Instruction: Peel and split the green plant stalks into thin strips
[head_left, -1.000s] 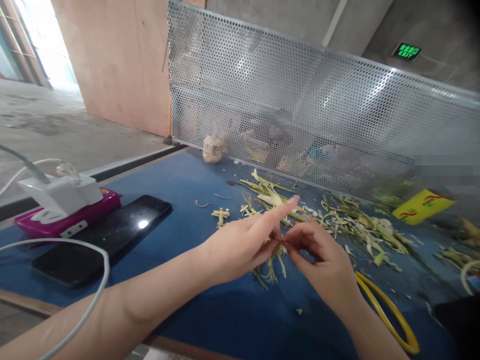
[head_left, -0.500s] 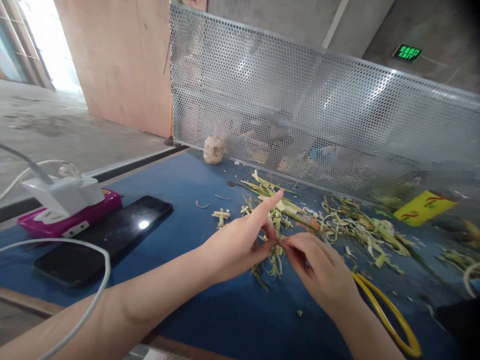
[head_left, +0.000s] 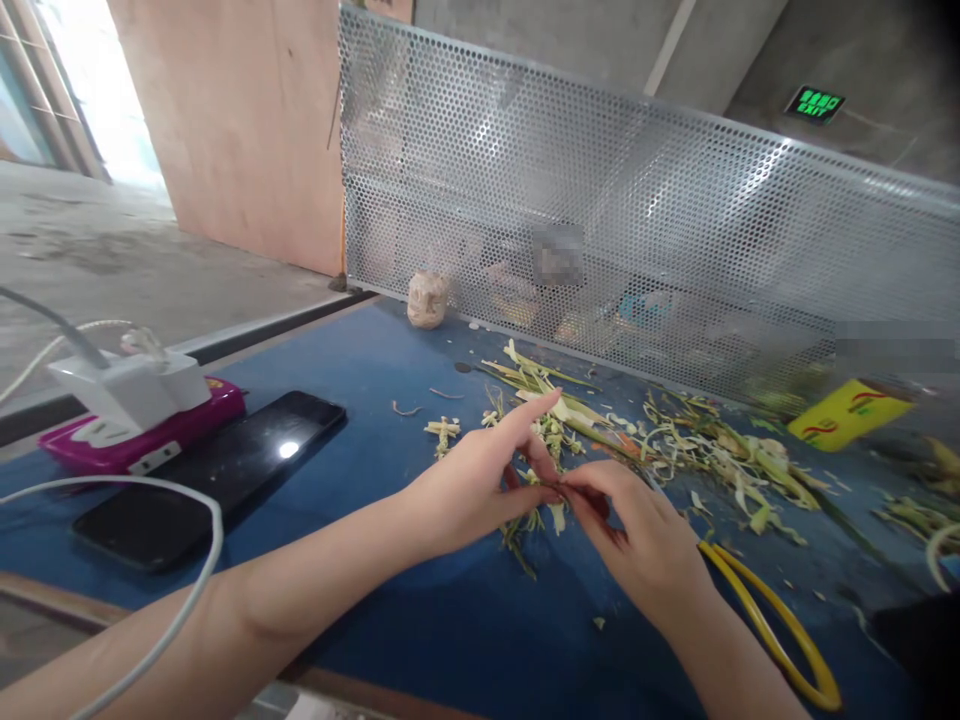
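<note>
1. Fingertips of your left hand [head_left: 469, 495] pinched a sliver [head_left: 559, 487], too small to identify; index finger extended.
2. Your right hand [head_left: 645, 530] pinched it alongside, fingertips nearly together.
3. Shredded plant strips [head_left: 517, 550] lay below and beyond, on blue tabletop [head_left: 420, 620].

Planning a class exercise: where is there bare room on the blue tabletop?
Bare: between the black rectangular phone and beige lumpy object; nearly bare: between the two forearms. Crowded: beyond the left hand and right hand, where pale green plant scraps spread toward the silver perforated metal screen.
</note>
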